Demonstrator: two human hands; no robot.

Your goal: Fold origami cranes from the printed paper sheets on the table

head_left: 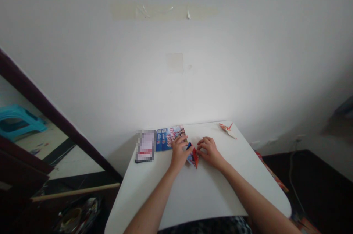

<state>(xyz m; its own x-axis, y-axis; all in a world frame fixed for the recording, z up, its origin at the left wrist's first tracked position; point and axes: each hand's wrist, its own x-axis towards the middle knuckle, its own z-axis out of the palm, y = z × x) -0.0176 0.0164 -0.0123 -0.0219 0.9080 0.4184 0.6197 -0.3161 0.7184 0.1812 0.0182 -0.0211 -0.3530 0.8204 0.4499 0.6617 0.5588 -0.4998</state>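
Head view: the left hand (179, 153) and the right hand (210, 152) stand partly closed, fingers curled inward, fingertips at a folded sheet of red and blue paper (193, 157) that lies between them on the bench (193, 204). The fingers hide much of the sheet, so the firmness of either hold cannot be confirmed. Just beyond the left hand, a blue printed leaflet (165, 139) lies flat. Next to the leaflet, a pixelated, dark-edged rectangular item (145, 146) rests near the far left corner. A paper crane (228, 130) sits at the far edge of the white bench, well apart from both hands. A strip of red printed paper (271, 171) runs along the bench's right side, just outside its edge.

Caution: uneven finger pressure could crease the sheet away from its fold. A wide sweep of the right forearm could push the crane over the edge.
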